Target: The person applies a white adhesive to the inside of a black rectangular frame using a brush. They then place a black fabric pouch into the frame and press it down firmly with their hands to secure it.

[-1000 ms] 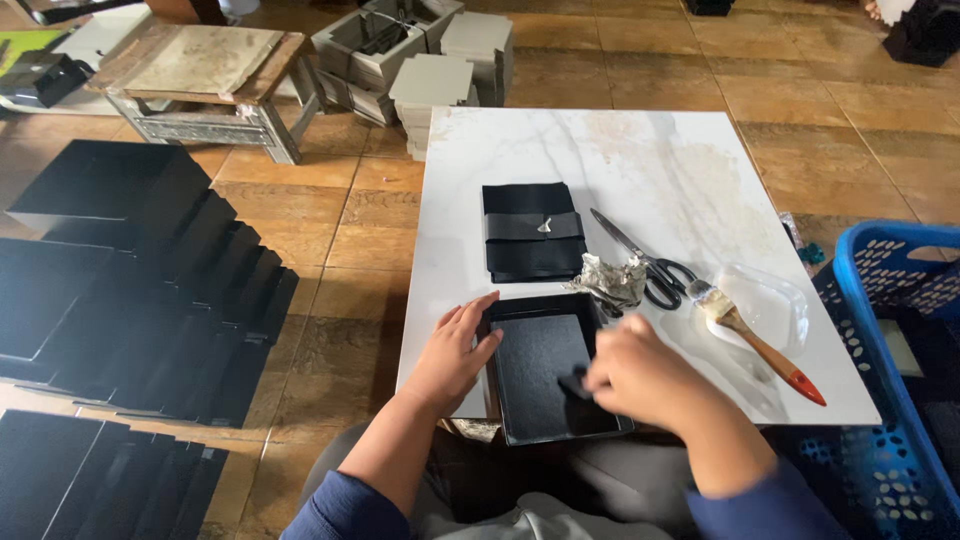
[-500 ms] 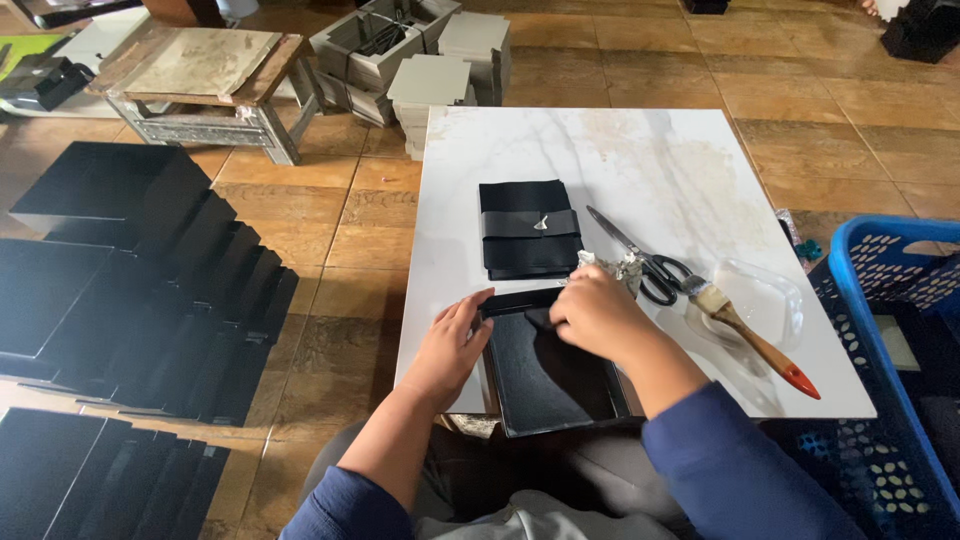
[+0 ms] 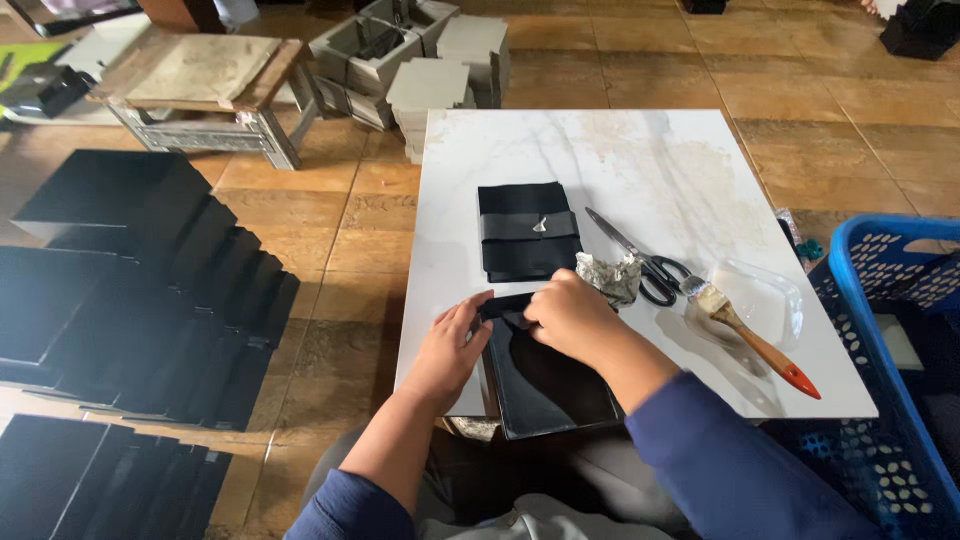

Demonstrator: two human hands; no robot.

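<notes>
A shallow black box tray [image 3: 545,385] lies at the near edge of the white marble table [image 3: 560,160]. My left hand [image 3: 448,348] presses against the tray's left wall, fingers bent along its far left corner. My right hand [image 3: 570,315] rests on the tray's far edge, fingers curled down on the black lining there. Just beyond the tray sits a stack of black sheets [image 3: 527,230] bound with a black band. A crumpled grey rag [image 3: 608,275] lies beside my right hand.
Black-handled scissors [image 3: 640,258] and a glue brush with an orange handle [image 3: 755,340] lie right of the tray, by a clear plastic dish [image 3: 765,295]. A blue basket [image 3: 890,360] stands at the right. Black boxes [image 3: 130,270] are stacked on the floor left; grey boxes [image 3: 420,55] behind.
My right hand moved from the tray's near right part up to its far edge and a little left. My left hand stayed on the left wall.
</notes>
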